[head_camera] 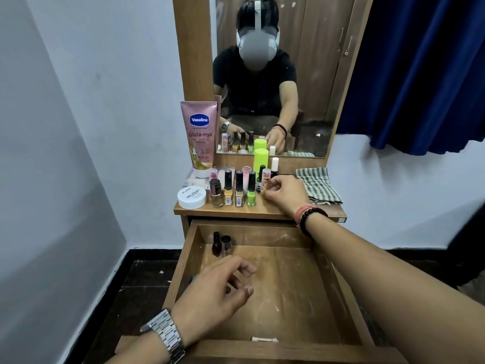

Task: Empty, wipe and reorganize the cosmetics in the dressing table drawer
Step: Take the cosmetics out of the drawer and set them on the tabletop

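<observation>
Right hand (284, 191) clamped on small bottle (266, 179) at table (262, 212) row's end; left hand (215, 287) loose, empty, over drawer (288, 285), two bottles (221, 244) just beyond. Risk: knuckles toppling green polish (251, 190) beside, domino along row.

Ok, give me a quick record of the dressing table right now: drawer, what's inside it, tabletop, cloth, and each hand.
drawer: open, mostly emptied
in drawer: two dark nail polish bottles, upright at back left
tabletop: Vaseline tube, white nail polish remover tub, row of nail polish bottles, green bottle
cloth: striped cloth, folded at right of tabletop
left hand: above drawer, holds nothing
right hand: pinches a small bottle on tabletop
</observation>
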